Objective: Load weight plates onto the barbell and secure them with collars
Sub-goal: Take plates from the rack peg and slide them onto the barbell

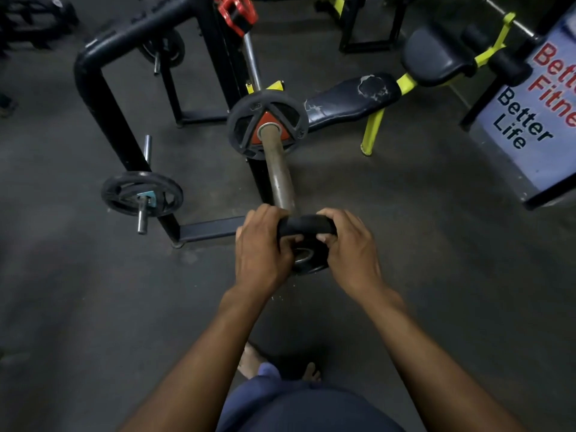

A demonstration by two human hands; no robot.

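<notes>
A barbell sleeve (279, 176) points toward me, brownish and worn. One black weight plate with a red triangular hub (268, 124) sits far up the sleeve. At the sleeve's near end I hold a small black weight plate (307, 244) with both hands. My left hand (260, 247) grips its left edge, thumb over the face. My right hand (350, 244) grips its right edge. The plate's centre hole faces me and hides the sleeve tip. No collar can be made out on the sleeve.
A black rack frame (103, 98) stands at left, with a black plate on a storage peg (141, 194) and another further back (162, 49). A worn dark bench with yellow legs (352, 99) lies at right. A printed banner (536, 120) stands far right.
</notes>
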